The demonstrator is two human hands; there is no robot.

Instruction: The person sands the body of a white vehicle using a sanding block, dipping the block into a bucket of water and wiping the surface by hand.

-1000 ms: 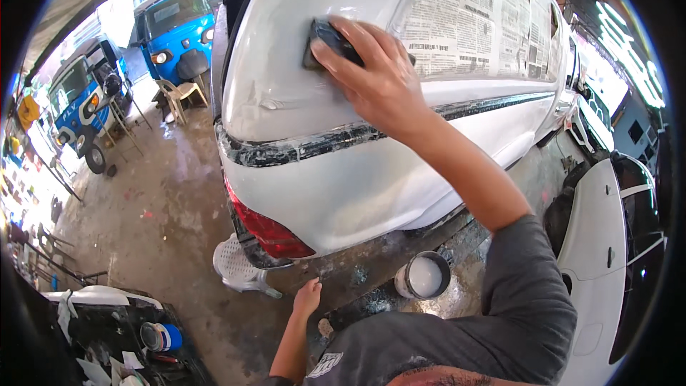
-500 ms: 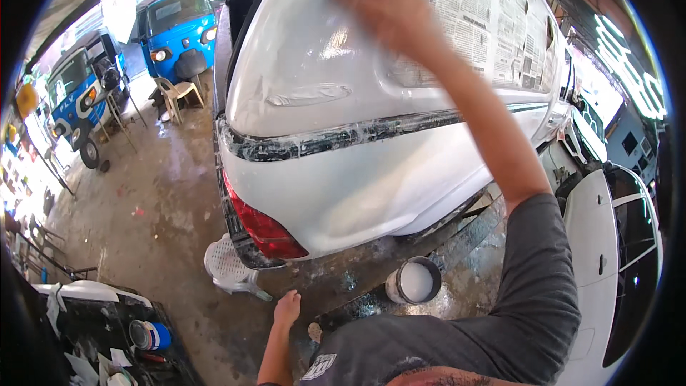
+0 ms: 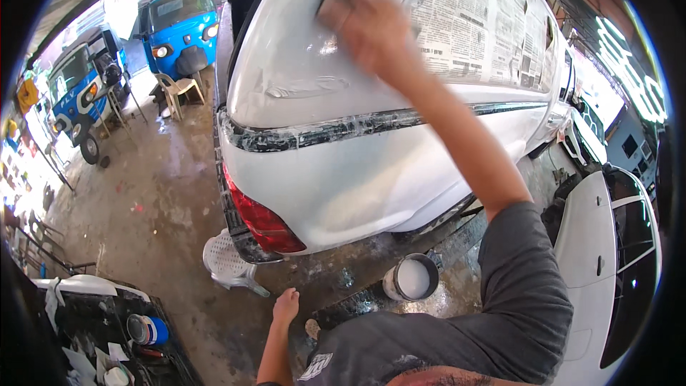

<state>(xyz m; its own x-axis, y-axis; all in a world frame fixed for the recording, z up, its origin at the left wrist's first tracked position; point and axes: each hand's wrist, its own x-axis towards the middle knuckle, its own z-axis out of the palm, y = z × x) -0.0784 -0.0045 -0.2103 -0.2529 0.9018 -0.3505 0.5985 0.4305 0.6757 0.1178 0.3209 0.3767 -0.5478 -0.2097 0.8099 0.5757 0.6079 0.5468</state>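
Note:
My right hand (image 3: 368, 25) is raised on the white vehicle's rear side panel (image 3: 286, 50), smeared by motion. Its fingers close over a dark pad (image 3: 327, 1) pressed to the wet-looking, whitish surface; the pad's exact kind is blurred. Below it, a wrinkled whitish streak (image 3: 307, 88) runs along the panel. A black trim strip (image 3: 321, 134) with white smears crosses under that. Hanging low over the floor, my left hand (image 3: 286, 305) has curled fingers and nothing visible in it. A white plastic stool (image 3: 227, 257) stands near it.
Newspaper (image 3: 468, 25) covers the vehicle's side window. A bucket of milky liquid (image 3: 413, 279) stands on the wet floor by me. At lower left is a dark bench (image 3: 78, 322) with a blue-labelled can (image 3: 148, 330). Another white car (image 3: 589, 279) is close on the right.
My right hand with the dark pad has moved slightly left and down across the panel. The left hand hangs much as before. The view has shifted a little.

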